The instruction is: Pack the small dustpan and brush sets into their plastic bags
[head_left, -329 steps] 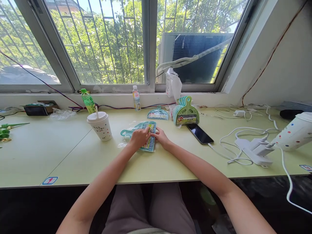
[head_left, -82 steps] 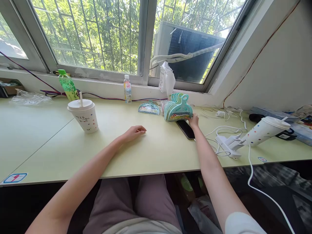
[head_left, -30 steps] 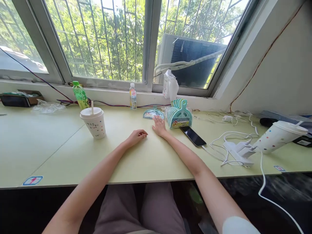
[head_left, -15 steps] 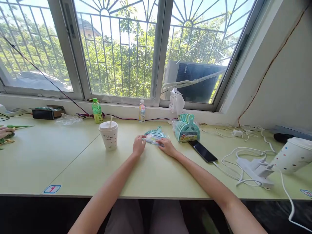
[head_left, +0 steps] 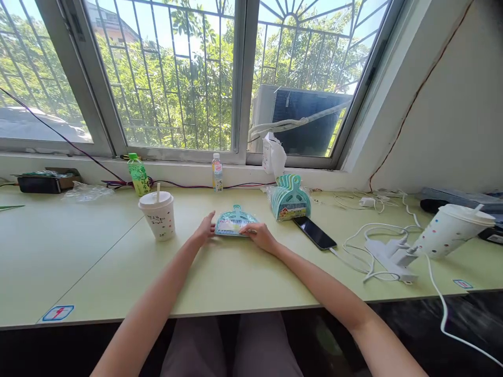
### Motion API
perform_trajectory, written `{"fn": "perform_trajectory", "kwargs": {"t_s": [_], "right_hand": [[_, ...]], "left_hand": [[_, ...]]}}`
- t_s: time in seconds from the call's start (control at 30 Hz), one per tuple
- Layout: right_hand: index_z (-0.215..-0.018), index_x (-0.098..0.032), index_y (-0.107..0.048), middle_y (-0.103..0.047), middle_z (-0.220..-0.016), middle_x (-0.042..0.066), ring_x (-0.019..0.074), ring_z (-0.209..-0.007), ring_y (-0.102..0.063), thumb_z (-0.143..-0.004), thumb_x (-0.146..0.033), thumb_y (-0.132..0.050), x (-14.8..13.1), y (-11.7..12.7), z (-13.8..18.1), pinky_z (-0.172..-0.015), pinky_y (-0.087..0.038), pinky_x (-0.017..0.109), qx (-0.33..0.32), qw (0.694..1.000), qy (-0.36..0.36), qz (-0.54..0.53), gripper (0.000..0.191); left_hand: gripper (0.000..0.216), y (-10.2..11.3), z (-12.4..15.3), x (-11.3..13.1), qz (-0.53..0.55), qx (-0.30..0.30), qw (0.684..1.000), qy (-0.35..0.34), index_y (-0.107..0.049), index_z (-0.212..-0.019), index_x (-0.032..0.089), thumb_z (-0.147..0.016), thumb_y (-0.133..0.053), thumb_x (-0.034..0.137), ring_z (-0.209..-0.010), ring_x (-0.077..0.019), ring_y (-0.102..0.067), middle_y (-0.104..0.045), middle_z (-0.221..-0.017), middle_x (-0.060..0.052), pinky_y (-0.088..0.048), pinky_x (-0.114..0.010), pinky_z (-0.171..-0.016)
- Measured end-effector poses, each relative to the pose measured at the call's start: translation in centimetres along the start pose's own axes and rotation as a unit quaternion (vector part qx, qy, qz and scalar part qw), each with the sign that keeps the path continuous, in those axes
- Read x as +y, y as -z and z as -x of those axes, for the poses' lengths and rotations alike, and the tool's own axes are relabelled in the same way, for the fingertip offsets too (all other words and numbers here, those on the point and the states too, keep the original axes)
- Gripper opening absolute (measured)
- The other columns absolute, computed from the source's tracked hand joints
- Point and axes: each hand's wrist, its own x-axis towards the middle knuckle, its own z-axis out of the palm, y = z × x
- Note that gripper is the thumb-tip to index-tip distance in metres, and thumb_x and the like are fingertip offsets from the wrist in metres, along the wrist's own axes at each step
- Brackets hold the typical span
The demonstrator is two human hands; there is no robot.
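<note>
A flat teal dustpan set in clear wrapping (head_left: 234, 225) lies on the pale green table (head_left: 243, 272) in front of me. My left hand (head_left: 205, 232) grips its left edge, thumb raised and fingers curled at the rim. My right hand (head_left: 259, 234) is closed on its near right edge, with the fingers lying over the wrapping. An upright stack of several similar teal dustpans (head_left: 290, 198) stands just to the right, behind my right hand.
A lidded paper cup with a straw (head_left: 157, 214) stands left of my hands. A black phone (head_left: 314, 232), white cables and a power strip (head_left: 391, 254), and a tilted dotted cup (head_left: 450, 230) lie to the right. A green bottle (head_left: 138, 174), a small bottle (head_left: 216, 172) and a white bag (head_left: 272, 154) stand at the window sill.
The wrapped dustpan set has come from beside the stack to the table in front of me. Both hands now close on its edges, the left having lifted off the table.
</note>
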Motion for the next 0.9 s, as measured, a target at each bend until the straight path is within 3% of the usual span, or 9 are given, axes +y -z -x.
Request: {"fn": "perform_trajectory", "kwargs": {"t_s": [0.1,0.23,0.37,0.47,0.57,0.67,0.8,0.9], "right_hand": [[-0.092,-0.028,-0.072,-0.073,-0.097,0.003,0.022,-0.095,-0.067,-0.09,-0.024,-0.051,-1.2,-0.2,0.1,-0.089,-0.051,0.039,0.014,0.999,0.044,0.017,0.021],[-0.092,-0.028,-0.07,-0.072,-0.103,0.004,0.0213,-0.1,-0.065,-0.091,-0.022,-0.048,-2.5,0.0,0.1,-0.095,-0.046,0.041,-0.035,0.99,0.111,0.08,0.023],[-0.087,-0.026,-0.07,-0.07,-0.104,0.007,0.0235,-0.103,-0.062,-0.088,-0.024,-0.054,-2.5,0.5,0.0,-0.097,-0.042,0.043,-0.063,0.969,0.127,0.202,0.016],[-0.086,-0.022,-0.07,-0.07,-0.096,0.009,0.0238,-0.095,-0.063,-0.09,-0.03,-0.054,-1.4,0.6,-0.1,-0.091,-0.044,0.043,-0.042,0.973,0.069,0.218,0.018],[-0.084,-0.021,-0.07,-0.07,-0.095,0.01,0.023,-0.094,-0.062,-0.096,-0.039,-0.043,0.1,0.7,-0.3,-0.088,-0.047,0.041,0.019,0.992,-0.011,0.126,0.034],[-0.087,-0.021,-0.069,-0.069,-0.097,0.009,0.0222,-0.093,-0.063,-0.092,-0.052,-0.043,1.2,0.7,-0.7,-0.084,-0.05,0.039,0.082,0.99,-0.1,-0.048,0.04],[-0.103,-0.021,-0.059,-0.07,-0.094,0.007,0.0212,-0.086,-0.066,-0.071,-0.055,-0.069,1.8,0.1,-1.0,-0.08,-0.052,0.038,0.12,0.926,-0.215,-0.285,0.048],[-0.102,-0.024,-0.051,-0.07,-0.095,0.005,0.0215,-0.091,-0.066,-0.059,-0.044,-0.08,1.7,-0.4,-1.0,-0.086,-0.052,0.039,0.162,0.886,-0.237,-0.365,0.055]], "left_hand": [[0.045,0.2,0.4,0.1,0.078,-0.102,0.99,0.049,-0.059,-0.109,0.012,-0.086,-0.05,0.049,-0.071,-0.0221,-0.069,-0.07,-0.086,-0.011,-0.056,-0.032,-0.066],[0.015,0.1,0.3,-0.3,0.076,-0.101,0.992,0.019,-0.062,-0.085,0.015,-0.074,-0.059,0.024,-0.072,-0.0215,-0.068,-0.07,-0.078,-0.009,-0.056,-0.029,-0.065],[0.025,-0.4,0.6,-0.5,0.118,-0.11,0.985,-0.062,-0.058,-0.091,0.017,-0.067,-0.061,0.019,-0.077,-0.0222,-0.069,-0.071,-0.085,-0.007,-0.056,-0.031,-0.066],[0.04,-0.9,1.1,-0.5,0.141,-0.126,0.977,-0.098,-0.054,-0.101,0.019,-0.063,-0.067,0.015,-0.083,-0.0211,-0.068,-0.07,-0.097,-0.006,-0.057,-0.031,-0.068],[0.05,-1.2,1.5,-0.6,0.153,-0.125,0.974,-0.114,-0.051,-0.106,0.019,-0.061,-0.071,0.011,-0.091,-0.0207,-0.067,-0.068,-0.105,-0.007,-0.057,-0.031,-0.072],[0.053,-1.2,1.8,-0.5,0.146,-0.15,0.971,-0.119,-0.052,-0.11,0.018,-0.062,-0.076,0.014,-0.1,-0.0219,-0.065,-0.066,-0.114,-0.009,-0.056,-0.031,-0.079],[0.056,-0.7,2.2,-0.3,0.087,-0.231,0.962,-0.115,-0.058,-0.113,0.016,-0.062,-0.081,0.021,-0.109,-0.026,-0.062,-0.066,-0.119,-0.012,-0.053,-0.035,-0.088],[0.053,-0.7,2.3,-0.3,0.041,-0.27,0.956,-0.103,-0.062,-0.112,0.016,-0.065,-0.082,0.03,-0.111,-0.0275,-0.062,-0.066,-0.119,-0.013,-0.05,-0.037,-0.093]]}}
